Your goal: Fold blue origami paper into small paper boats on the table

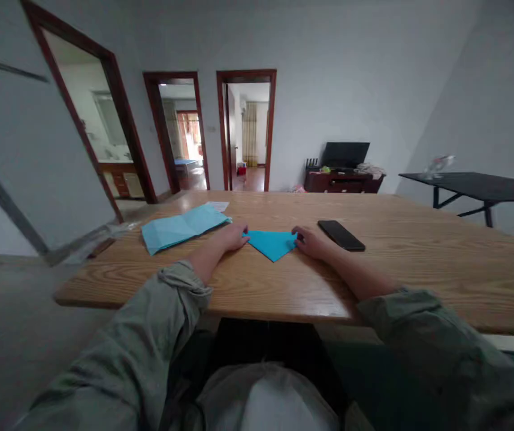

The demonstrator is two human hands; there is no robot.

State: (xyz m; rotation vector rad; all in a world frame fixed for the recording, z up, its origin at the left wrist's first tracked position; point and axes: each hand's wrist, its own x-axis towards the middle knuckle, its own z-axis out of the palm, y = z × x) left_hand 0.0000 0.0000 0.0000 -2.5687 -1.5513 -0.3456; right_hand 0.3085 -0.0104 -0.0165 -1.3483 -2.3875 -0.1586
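Note:
A bright blue paper (pixel 272 243), folded into a triangle with its point towards me, lies on the wooden table (pixel 257 293). My left hand (pixel 235 237) holds its left corner, fingers closed at the edge. At the right corner is my right hand (pixel 308 240), its thumb and fingers bent round the paper's tip. Both forearms rest near the table's front edge.
Left of my hands lies a creased light blue sheet (pixel 185 226), with a small white paper (pixel 219 206) behind it. A black phone (pixel 341 234) lies right of my right hand. A dark side table (pixel 481 185) stands at the far right.

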